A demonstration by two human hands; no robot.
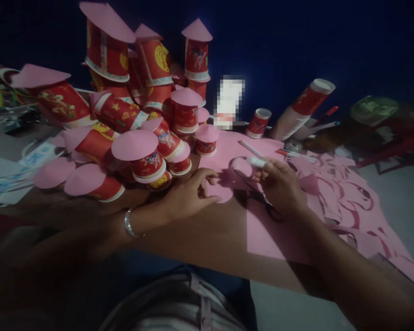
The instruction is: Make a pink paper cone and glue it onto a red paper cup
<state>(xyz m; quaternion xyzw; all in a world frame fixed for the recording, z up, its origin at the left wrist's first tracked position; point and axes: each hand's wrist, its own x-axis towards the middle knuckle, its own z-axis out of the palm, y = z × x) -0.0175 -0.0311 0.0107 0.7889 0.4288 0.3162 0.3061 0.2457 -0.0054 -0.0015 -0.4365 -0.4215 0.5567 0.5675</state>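
My right hand (278, 184) is closed around a white glue stick (256, 162), whose pale end points left. Just beyond that end lies a round clear-rimmed ring (242, 168) with pink showing through it. My left hand (189, 195), with a silver bracelet at the wrist, has thumb and fingers apart. Its thumb is at the edge of a pink paper disc (224, 192) on the table; whether it presses on the disc I cannot tell. Scissors, partly hidden, show dark handles (273, 212) below my right hand. Pink paper sheets (262, 234) lie under it.
Several red paper cups with pink cone tops (140, 146) crowd the left side, some stacked. Behind stand a small red cup (258, 123), a leaning cup stack (303, 108) and a blurred bright rectangle (229, 99). Cut pink scraps (348, 197) heap at right, beside pens (250, 148).
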